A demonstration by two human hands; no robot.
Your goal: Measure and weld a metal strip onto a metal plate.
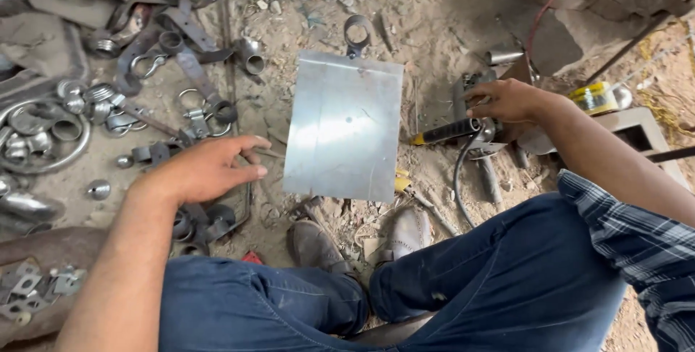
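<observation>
Both hands sit either side of the steel sheet [344, 126], which lies flat on the dirt just beyond the two shoes [362, 243]. Left hand [206, 171] hovers just left of the sheet's lower left edge, palm down, fingers loosely spread & pointing toward the sheet, holding nothing; fingertips near the edge but apart from it, so it's the closer hand to the sheet. Right hand [507, 100] is off the sheet's right side, a bit farther, fingers curled down over the grey head of a power tool [474, 116] w/ a black-and-yellow handle; can't tell how firm the grip is, looks like resting on top. Tool's handle runs roughly left-right, yellow tip pointing at the sheet's right edge, black cable looping back toward the right knee

Sheet's long axis runs away from the person, slightly tilted, far edge up by a small ring clamp [357, 33] that touches/overlaps that edge. Small hole near sheet centre. Left of the sheet, past the left hand: a heap of metal rings and straps [130, 84]
</observation>
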